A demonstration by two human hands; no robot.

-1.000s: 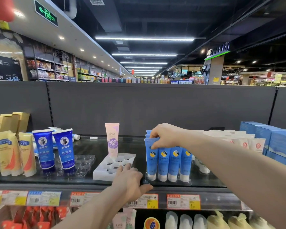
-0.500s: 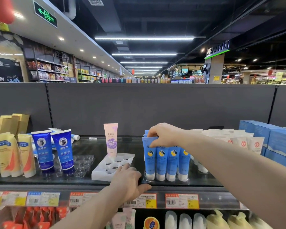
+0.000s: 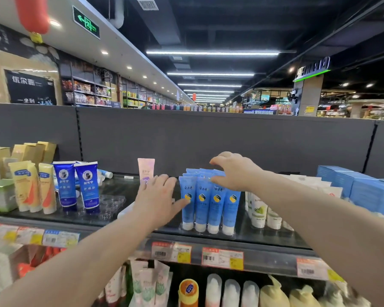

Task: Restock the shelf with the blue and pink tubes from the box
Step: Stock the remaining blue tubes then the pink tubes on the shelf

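Overlapping pink tube (image 3: pixel 146 169), left hand (image 3: pixel 156 201) splayed, right hand (image 3: pixel 233 171) loose-fingered above blue tubes (image 3: pixel 208 202)

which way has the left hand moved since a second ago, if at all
Yes. The left hand has gone forward from the shelf front edge, across the white tray, up to the pink tube.

The blue tubes (image 3: pixel 208 202) were smooth, glossy plastic, the pink tube (image 3: pixel 146 169) a softer satin plastic, the shelf (image 3: pixel 271 237) a dark polished surface that mirrored them, the clear tray (image 3: pixel 113 203) thin shiny plastic, the back panel (image 3: pixel 208 138) matt grey, and the price labels (image 3: pixel 222 258) glossy paper.
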